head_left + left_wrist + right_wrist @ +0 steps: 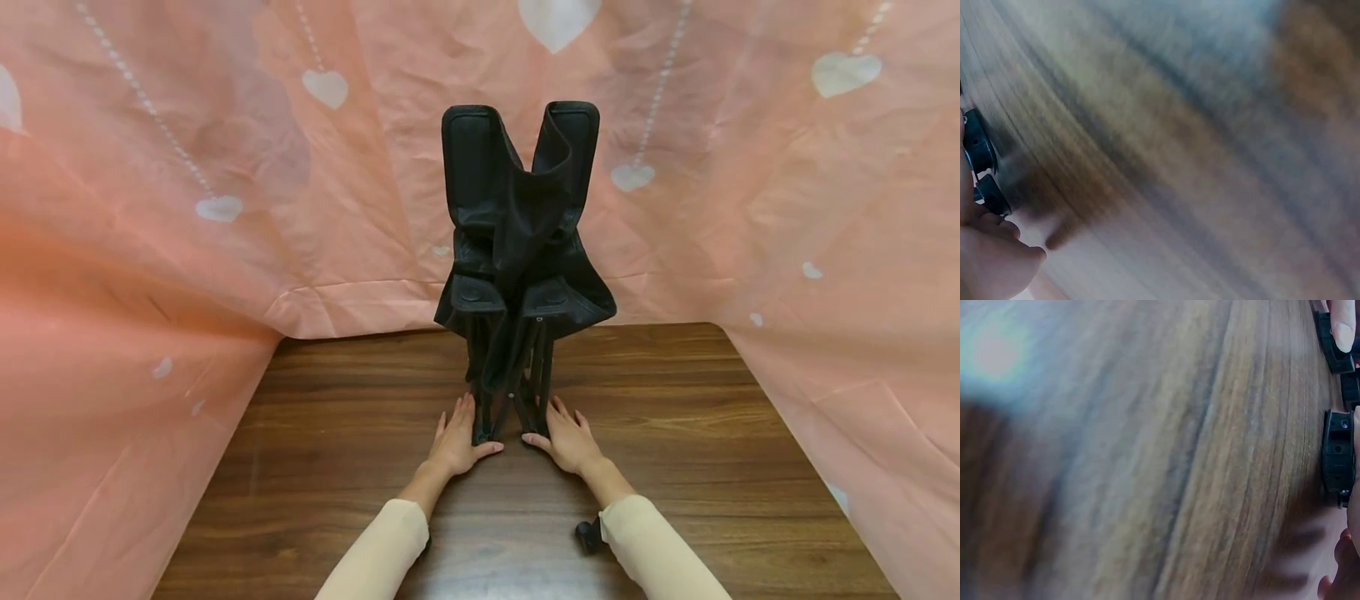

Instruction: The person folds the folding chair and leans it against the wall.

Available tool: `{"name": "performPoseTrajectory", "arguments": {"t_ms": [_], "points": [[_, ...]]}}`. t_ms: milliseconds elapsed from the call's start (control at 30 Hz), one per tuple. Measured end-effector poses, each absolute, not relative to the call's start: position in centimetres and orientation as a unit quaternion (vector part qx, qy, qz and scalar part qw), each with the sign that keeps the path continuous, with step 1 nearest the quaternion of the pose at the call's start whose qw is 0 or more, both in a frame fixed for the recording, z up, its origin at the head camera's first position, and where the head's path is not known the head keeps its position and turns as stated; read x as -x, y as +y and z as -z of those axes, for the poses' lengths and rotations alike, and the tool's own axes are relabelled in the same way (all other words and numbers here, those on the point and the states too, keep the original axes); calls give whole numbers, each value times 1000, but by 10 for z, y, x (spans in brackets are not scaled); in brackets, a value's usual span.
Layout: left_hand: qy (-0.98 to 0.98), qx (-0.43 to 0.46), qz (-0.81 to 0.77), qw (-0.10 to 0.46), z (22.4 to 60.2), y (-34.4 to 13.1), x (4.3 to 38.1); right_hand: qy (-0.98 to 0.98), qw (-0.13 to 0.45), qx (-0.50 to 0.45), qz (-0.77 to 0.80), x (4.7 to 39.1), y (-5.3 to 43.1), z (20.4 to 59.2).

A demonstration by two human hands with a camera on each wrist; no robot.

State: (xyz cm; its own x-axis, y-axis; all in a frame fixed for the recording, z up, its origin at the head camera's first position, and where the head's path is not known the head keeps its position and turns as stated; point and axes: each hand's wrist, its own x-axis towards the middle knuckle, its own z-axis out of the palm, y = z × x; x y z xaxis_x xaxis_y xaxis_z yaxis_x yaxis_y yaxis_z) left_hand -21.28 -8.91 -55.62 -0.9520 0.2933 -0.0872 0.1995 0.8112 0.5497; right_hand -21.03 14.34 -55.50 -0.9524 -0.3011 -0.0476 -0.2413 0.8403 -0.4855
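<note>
A black folding camp chair [532,233] stands upright on the wooden surface, its fabric bunched and its thin legs drawn close together. Against the outer side of the left legs rests my left hand [452,446], fingers straight and pointing away, thumb stretched across the front. My right hand [568,443] mirrors it at the right legs, with its thumb by the foot. In the left wrist view, black plastic feet [980,145] show at the far left edge beside the hand. The right wrist view has a chair foot [1337,453] at its right edge, with fingers close around it.
A brown wood-grain tabletop [337,500] lies under the chair. Pink cloth [390,167] with white hearts hangs behind it and along both sides. A small black object [588,536] sits by the right sleeve's cuff.
</note>
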Motion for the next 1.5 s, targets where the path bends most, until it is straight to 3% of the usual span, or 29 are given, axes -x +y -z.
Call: {"name": "performPoseTrajectory", "arguments": {"t_ms": [400,1500], "points": [[954,-114,-267,77,556,-87,231,973,62,76,210,226,131,556],[967,-101,-219,79,551,-78,251,973,86,18,214,250,115,550]]}}
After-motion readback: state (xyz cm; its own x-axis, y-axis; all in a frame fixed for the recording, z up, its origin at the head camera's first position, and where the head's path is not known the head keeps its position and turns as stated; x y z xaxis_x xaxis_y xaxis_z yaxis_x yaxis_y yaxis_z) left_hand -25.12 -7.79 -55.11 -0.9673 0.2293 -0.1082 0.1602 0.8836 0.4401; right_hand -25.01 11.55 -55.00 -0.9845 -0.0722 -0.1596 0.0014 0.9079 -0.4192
